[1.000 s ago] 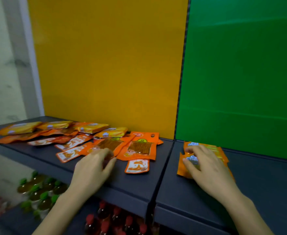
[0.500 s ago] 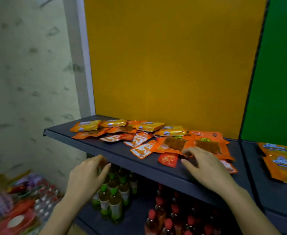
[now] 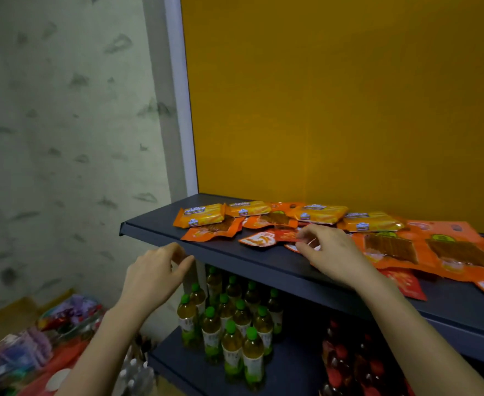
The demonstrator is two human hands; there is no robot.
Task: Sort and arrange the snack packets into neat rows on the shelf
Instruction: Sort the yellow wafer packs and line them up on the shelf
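I note a pale grey wall (image 3: 63, 124) at left, mottled with dark marks. A grey upright (image 3: 163, 95) (white along its right edge) adjoins a yellow back panel (image 3: 335, 95). A dark blue shelf (image 3: 160, 221) runs rightward, with a lower shelf (image 3: 177, 367) beneath. Lighting is dim and even.

Shelf (image 3: 235, 252) front strip bare at left; snack packets (image 3: 320, 214) crowd back and right.

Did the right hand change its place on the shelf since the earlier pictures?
Yes. The right hand moved left along the shelf: earlier right of the large orange packets, now left of them, at the small red packet.
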